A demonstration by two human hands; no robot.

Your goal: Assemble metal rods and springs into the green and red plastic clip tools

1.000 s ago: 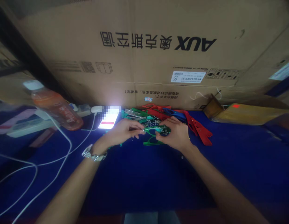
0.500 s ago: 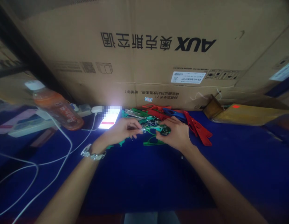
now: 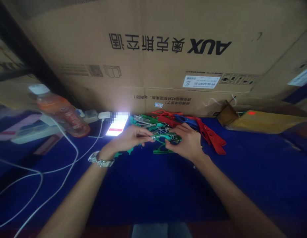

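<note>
Both my hands meet over a green plastic clip (image 3: 165, 136) with thin metal wire on it, held just above the blue cloth (image 3: 153, 185). My left hand (image 3: 130, 138), a metal watch on its wrist, pinches the clip's left end with closed fingertips. My right hand (image 3: 187, 142) grips the clip's right end, fingers curled round it. Under the hands lies another green clip piece (image 3: 162, 151). Behind them is a heap of green, red and blue clips (image 3: 168, 120), and two red clips (image 3: 213, 138) lie to the right.
A lit phone (image 3: 117, 125) on a white charging cable (image 3: 69, 155) lies left of the heap. An orange drink bottle (image 3: 60, 112) and a power strip (image 3: 27, 132) stand at the far left. A large cardboard box (image 3: 168, 56) walls the back; small boxes (image 3: 262, 120) sit at right.
Nothing has visibly changed beyond a slight shift of the camera; both hands stay on the green clip, the left fingers working at its end.
</note>
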